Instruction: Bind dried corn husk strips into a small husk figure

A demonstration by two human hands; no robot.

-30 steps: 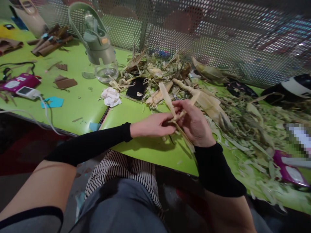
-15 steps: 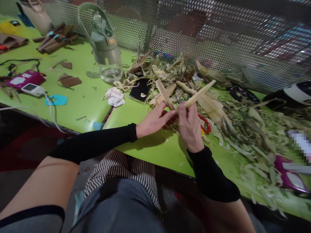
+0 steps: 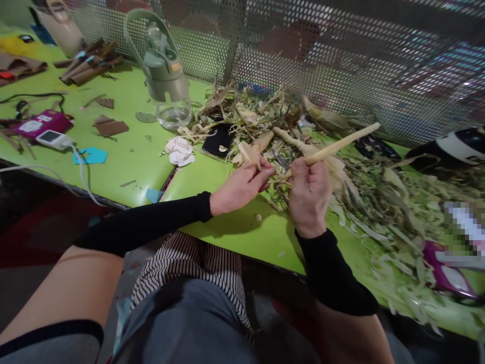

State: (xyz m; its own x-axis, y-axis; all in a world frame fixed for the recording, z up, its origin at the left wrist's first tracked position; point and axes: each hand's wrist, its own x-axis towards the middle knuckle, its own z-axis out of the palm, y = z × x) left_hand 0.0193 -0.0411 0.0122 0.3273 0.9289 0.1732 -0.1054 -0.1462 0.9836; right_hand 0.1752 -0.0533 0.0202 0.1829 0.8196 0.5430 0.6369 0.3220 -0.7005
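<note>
Pulling apart from each other, the two hands stand wider than half a second ago: the right hand [image 3: 311, 194] has moved to the right and closed into a fist, while the left hand [image 3: 242, 186] stays near the same place. The rolled husk strip [image 3: 344, 143] in the right fist now reaches farther out, slanting up over the scraps, and the red loop seen earlier beside that hand is out of sight. The left thumb and fingers are pinched together on a shorter, flattened husk flap [image 3: 248, 153], and a thin strand bridges the gap between the hands above the surface [image 3: 235, 227].

Both pieces are pale straw-yellow and dry-looking; the strip is narrow and stiff, the flap broad and blunt-ended. Just beyond the fingers lie metal blades [image 3: 281, 161], partly buried. Curled, papery green shavings [image 3: 379, 202] spread to the right, glossy against the smooth lime-green top. A crumpled white tissue [image 3: 180, 150] lies beside a flat black slab [image 3: 220, 139], near a sage-green bottle [image 3: 166, 83] with a looped handle and clear base. Behind stands a perforated metal panel [image 3: 273, 45].
</note>
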